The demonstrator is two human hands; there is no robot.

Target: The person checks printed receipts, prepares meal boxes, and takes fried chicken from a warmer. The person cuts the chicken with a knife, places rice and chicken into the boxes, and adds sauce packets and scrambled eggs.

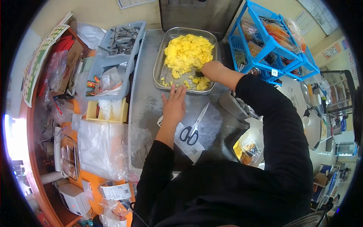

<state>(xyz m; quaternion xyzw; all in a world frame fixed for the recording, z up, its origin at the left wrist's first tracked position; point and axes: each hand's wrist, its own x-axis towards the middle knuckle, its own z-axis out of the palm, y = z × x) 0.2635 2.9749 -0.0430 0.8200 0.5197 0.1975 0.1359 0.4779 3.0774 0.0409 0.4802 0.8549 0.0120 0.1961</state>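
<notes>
A metal mesh tray (pixel 159 72) at the back of the steel counter holds a heap of yellow scrambled egg (pixel 189 53), with smaller bits at its near side. My right hand (pixel 211 71) reaches in over the tray's right edge, closed on a dark utensil (pixel 198 73) whose end is among the egg; its exact kind is hidden. My left hand (pixel 174 103) lies with fingers stretched out, fingertips at the tray's near rim. Between my arms, scissors (pixel 194 126) with black handles lie on a printed paper slip (pixel 192 150).
A grey-blue bin of wrapped packets (pixel 131 62) stands left, with a yellow box (pixel 124 110) before it. Blue basket racks (pixel 261 56) rise at right. Beneath my right arm are a metal container (pixel 231 107) and an opened food box (pixel 254 137). Clear plastic bags (pixel 100 147) lie left.
</notes>
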